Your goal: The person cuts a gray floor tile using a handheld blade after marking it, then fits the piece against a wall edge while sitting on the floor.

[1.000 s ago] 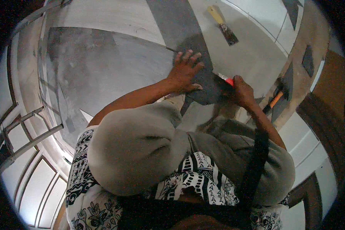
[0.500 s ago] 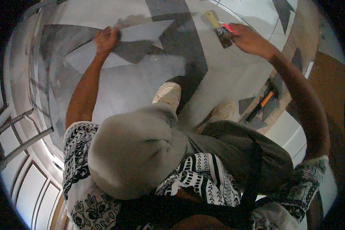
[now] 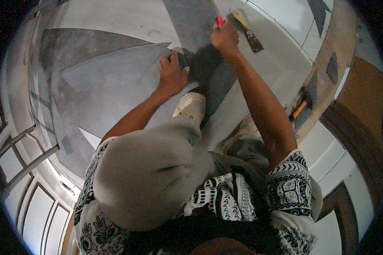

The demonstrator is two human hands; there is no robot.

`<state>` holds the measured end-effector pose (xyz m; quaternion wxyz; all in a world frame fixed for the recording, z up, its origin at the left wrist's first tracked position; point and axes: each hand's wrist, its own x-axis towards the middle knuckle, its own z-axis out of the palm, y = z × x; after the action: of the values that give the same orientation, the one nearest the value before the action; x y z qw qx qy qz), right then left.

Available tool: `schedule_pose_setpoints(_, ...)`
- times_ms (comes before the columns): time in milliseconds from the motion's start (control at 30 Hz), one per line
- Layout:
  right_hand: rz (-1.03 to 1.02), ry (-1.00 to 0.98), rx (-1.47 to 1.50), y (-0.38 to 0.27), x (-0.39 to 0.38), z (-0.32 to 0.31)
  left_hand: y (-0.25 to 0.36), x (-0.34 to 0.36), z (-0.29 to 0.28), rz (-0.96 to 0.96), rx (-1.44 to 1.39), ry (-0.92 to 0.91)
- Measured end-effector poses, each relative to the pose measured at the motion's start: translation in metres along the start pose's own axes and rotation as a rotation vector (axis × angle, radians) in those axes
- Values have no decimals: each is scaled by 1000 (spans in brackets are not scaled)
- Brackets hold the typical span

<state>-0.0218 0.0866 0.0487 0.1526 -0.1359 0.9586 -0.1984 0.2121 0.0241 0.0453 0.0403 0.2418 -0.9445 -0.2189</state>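
Note:
My left hand (image 3: 172, 73) rests with fingers apart and slightly bent at the right end of a light grey cut piece (image 3: 102, 70) lying among darker grey pieces, by a small white patch. My right hand (image 3: 226, 38) grips a red-handled tool (image 3: 220, 22) over a dark grey band of flooring; its working end is hidden. Just right of that hand lies a scraper with a cream-yellow handle (image 3: 241, 19) and a stained metal blade. My beige shoe (image 3: 189, 106) stands below my left hand.
An orange-handled hammer (image 3: 300, 108) lies at right on a wooden strip beside dark offcuts (image 3: 331, 68). White tiles (image 3: 281, 19) border the upper right. A metal ladder-like frame (image 3: 32, 170) and white panelled doors (image 3: 38, 212) are at left; a brown mat (image 3: 361, 89) lies at far right.
My right hand, with the red tool, has moved from the lower right to the top centre. My left hand swung out to the upper left, then came back rightward and down to the centre.

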Motion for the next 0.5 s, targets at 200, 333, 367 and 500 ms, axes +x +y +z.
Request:
schedule_pose_setpoints(200,-221,-346,399,10,22,-33,45,-6,16,-262,-350,21)
schedule_pose_setpoints(333,-480,68,313,-8,18,-100,92,32,-36,-797,-1168,-203)
schedule_pose_setpoints(367,-301,-59,507,-34,20,-132,91,37,-35,-798,-1166,-194)
schedule_pose_setpoints(500,-351,184,882,-64,41,-175,111,85,-58,-567,-1405,-23)
